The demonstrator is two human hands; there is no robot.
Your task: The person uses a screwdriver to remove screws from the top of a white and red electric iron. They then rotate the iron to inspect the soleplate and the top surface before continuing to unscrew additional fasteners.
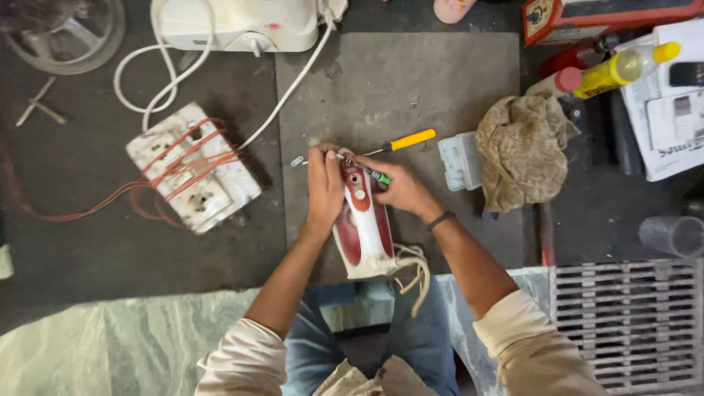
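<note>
On mat, 2 hands (left [325, 183], right [400, 188]), iron [363, 227], screwdriver [370, 173]

We see two bare forearms reaching forward from cream-coloured sleeves [246, 359] that are pushed up and bunched in soft folds near the elbows. Our left hand [325, 187] wears nothing: no ring, no glove. Our right hand [402, 189] is equally bare, but just behind it a thin dark band [441, 220] circles the wrist. Lower down, our legs are covered by blue denim jeans [308, 348], and a fold of the same cream fabric hangs at the bottom edge between the sleeves.
</note>
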